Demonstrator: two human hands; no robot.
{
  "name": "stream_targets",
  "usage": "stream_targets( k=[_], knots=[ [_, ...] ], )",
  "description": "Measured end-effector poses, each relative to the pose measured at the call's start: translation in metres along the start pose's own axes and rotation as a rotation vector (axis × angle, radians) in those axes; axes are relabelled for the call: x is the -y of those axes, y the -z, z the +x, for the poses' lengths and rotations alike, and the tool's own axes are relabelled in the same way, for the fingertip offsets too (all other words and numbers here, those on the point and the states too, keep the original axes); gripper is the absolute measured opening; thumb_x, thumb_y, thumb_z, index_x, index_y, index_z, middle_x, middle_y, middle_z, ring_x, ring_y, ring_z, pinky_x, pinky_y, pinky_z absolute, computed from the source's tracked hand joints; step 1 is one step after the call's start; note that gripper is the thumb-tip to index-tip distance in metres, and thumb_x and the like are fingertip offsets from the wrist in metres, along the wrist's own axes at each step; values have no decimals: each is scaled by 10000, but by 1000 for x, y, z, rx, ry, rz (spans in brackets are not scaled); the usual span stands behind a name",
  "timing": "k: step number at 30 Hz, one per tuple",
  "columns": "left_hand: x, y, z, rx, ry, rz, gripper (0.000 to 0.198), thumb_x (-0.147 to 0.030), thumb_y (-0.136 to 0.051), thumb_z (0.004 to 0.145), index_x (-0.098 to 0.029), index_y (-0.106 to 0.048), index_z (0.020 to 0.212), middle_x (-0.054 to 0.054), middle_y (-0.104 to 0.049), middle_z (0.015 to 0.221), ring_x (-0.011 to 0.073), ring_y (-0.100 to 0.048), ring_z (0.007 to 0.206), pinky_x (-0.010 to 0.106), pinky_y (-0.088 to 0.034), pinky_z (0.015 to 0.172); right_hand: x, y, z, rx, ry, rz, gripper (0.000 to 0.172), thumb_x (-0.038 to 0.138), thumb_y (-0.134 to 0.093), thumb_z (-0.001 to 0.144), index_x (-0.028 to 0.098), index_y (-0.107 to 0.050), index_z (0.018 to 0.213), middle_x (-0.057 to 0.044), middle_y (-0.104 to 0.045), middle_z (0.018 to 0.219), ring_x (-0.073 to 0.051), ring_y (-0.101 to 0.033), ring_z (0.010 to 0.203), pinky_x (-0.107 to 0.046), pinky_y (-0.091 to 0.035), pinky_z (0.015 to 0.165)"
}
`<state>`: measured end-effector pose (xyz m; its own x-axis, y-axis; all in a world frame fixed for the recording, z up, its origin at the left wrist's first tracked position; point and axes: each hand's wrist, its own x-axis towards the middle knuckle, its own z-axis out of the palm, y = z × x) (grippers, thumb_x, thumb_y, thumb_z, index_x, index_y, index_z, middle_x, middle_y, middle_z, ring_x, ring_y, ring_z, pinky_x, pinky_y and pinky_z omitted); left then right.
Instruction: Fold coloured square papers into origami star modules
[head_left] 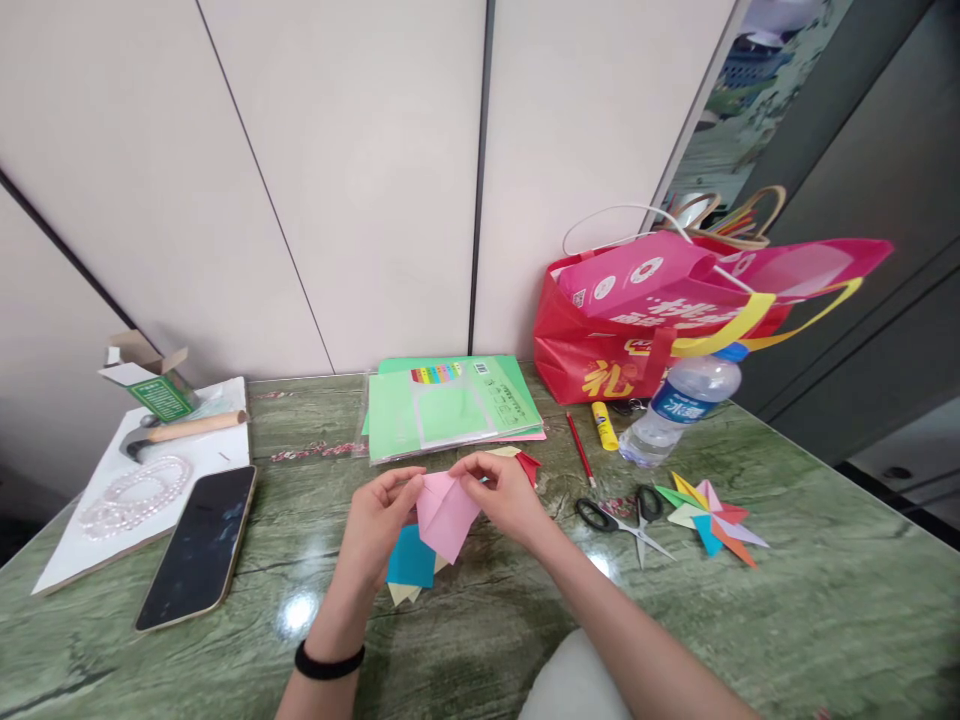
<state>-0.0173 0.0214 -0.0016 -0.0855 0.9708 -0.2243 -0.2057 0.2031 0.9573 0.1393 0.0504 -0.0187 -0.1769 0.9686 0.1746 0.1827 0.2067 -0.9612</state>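
Observation:
A creased piece of pink origami paper (448, 522) is held up just above the table, one flap folded across it. My left hand (380, 520) pinches its upper left corner between thumb and fingers. At the upper right edge, my right hand (501, 492) grips the same paper with thumb and forefinger. Below it lies a blue square of paper (410, 558), partly covered, with cream folded paper (403, 593) sticking out under it. Behind my right hand a red folded paper (529, 466) shows in part.
Scissors (626, 525) lie spread at the right beside a multicoloured paper star (712, 518). Nearby are a red pencil (580, 450), a yellow glue stick (604, 427), a water bottle (681, 405) and a red bag (600, 345). Paper packs (450, 405) lie behind; a phone (199, 550) and hammer (184, 430) are left.

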Motion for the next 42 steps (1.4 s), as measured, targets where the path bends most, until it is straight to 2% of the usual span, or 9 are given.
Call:
stream_targets(
  k=[9,18,24,27,30,32,35,39,42],
  knots=[
    [0,1,0,-23,-29,14,282,-291,-748,575,-103,-657,765,29,-681,566,111,-588,506,201,-472,493,4,0,-2,16,22,50,152,179,-519,709,165,-654,778,-23,-664,759,-146,-577,676,-235,-423,584],
    [-2,-2,-3,24,-14,4,257,-288,-747,581,-107,-661,742,24,-677,545,117,-599,507,210,-488,512,6,1,-4,31,-9,169,133,200,-622,661,167,-592,786,-8,-626,756,-154,-581,703,-246,-437,617],
    [0,-1,-2,43,-41,21,231,-289,-734,604,-118,-667,746,21,-673,556,120,-600,522,215,-491,523,7,0,-3,24,-20,165,247,167,-603,657,169,-564,900,-29,-638,824,-164,-601,754,-251,-453,631],
    [0,0,-2,31,-86,65,217,-304,-719,619,-131,-676,745,28,-680,600,133,-605,546,223,-491,514,6,0,-3,12,-3,143,188,171,-600,658,166,-580,844,-27,-641,800,-162,-599,736,-252,-455,631],
    [-3,0,-3,-59,-209,221,202,-300,-727,598,-135,-696,710,27,-674,621,118,-572,514,208,-471,475,6,1,-3,13,29,117,76,177,-584,670,164,-593,744,-12,-631,726,-148,-581,668,-242,-445,596],
    [-6,0,-4,-89,-260,316,207,-304,-728,591,-136,-711,710,0,-633,531,90,-509,429,190,-432,412,8,1,-3,12,48,104,38,174,-575,672,164,-598,701,-8,-630,696,-144,-575,648,-239,-443,587],
    [-8,-2,-5,-34,-232,322,265,-317,-712,606,-133,-724,797,-31,-574,416,82,-461,360,184,-396,358,12,1,-4,-19,87,80,52,157,-570,663,164,-614,689,-11,-644,697,-151,-586,666,-245,-455,614],
    [-7,-5,-6,-21,-188,220,271,-300,-721,596,-133,-726,809,39,-709,593,156,-619,503,253,-517,511,14,1,-5,-28,169,75,64,160,-578,685,171,-641,688,-15,-642,694,-155,-592,682,-260,-468,650],
    [-5,-3,-5,-60,-219,196,204,-272,-728,593,-157,-736,761,49,-735,670,205,-672,619,294,-542,621,16,2,-6,-31,240,75,44,174,-628,685,190,-668,693,-31,-623,768,-169,-590,776,-273,-473,695]
  ],
)
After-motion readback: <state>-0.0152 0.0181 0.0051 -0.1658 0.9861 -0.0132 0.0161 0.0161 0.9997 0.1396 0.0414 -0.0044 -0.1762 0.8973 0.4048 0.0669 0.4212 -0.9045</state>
